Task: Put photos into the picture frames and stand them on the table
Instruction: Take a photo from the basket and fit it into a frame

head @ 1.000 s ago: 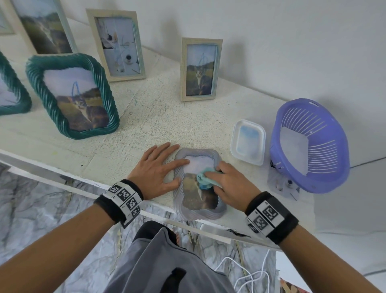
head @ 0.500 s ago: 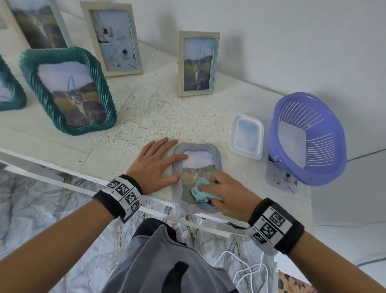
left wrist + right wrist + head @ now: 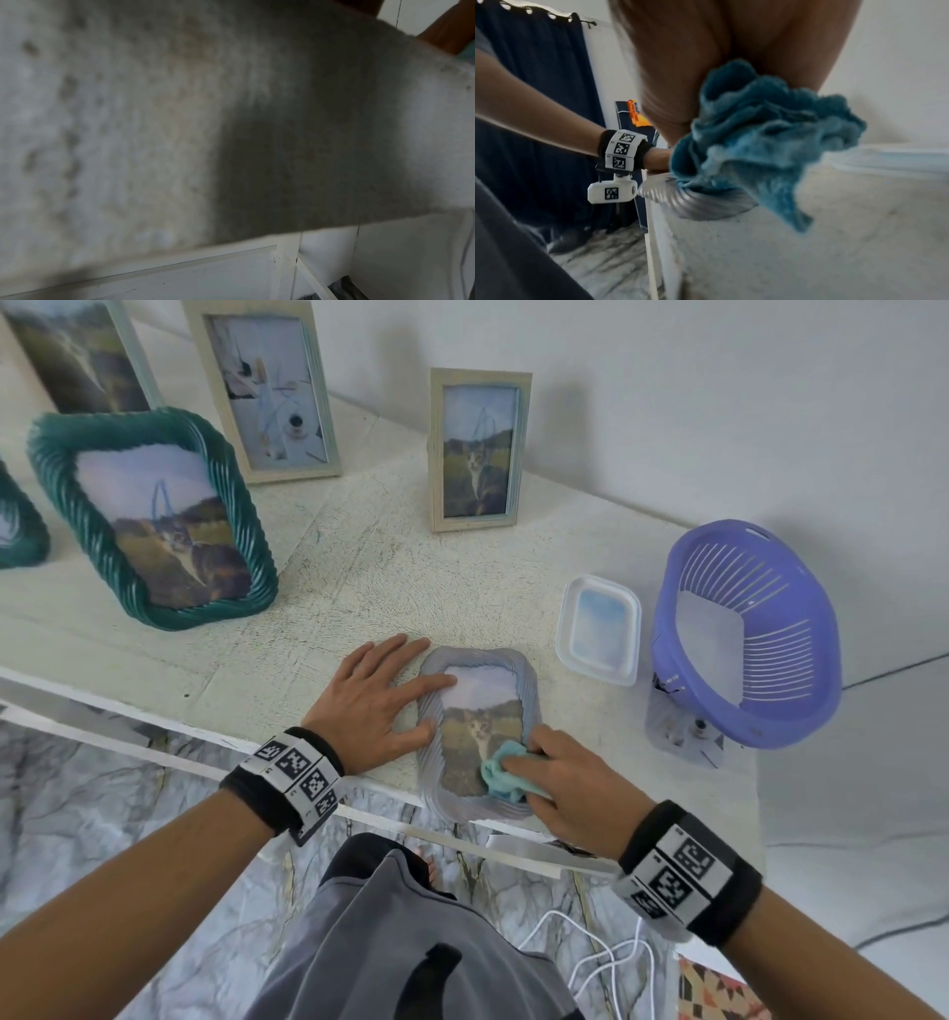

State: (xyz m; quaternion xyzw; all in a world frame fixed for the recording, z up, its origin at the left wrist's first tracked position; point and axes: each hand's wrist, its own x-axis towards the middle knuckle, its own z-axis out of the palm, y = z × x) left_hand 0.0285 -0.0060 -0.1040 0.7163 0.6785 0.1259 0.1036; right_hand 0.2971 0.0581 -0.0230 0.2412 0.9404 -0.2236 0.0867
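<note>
A grey ribbed picture frame (image 3: 477, 731) lies flat, face up, at the near edge of the white table (image 3: 328, 588), with a cat photo (image 3: 480, 726) showing in it. The left hand (image 3: 377, 706) lies flat on the table just left of the frame, its fingers straight and spread, the forefinger and thumb tips resting on the frame's left rim. The right hand (image 3: 552, 788) is on the near right corner of the frame, its fingers curled round a bunched teal cloth (image 3: 500, 770) that presses on the lower part of the photo; in the right wrist view the cloth (image 3: 765, 138) hangs from the fingers over the frame's ribbed edge (image 3: 698, 201). The left wrist view shows only the blurred tabletop (image 3: 154, 142). Farther back on the table stand other filled frames: a small pale wooden frame (image 3: 480, 449) with a cat photo straight beyond the grey one, a larger pale frame (image 3: 267, 387) to its left, and a teal ribbed frame (image 3: 154, 516) on the left side. To the right of the grey frame sit a white plastic lid (image 3: 598, 629) and, further right, a purple slotted basket (image 3: 744, 634) tipped on its side.
</note>
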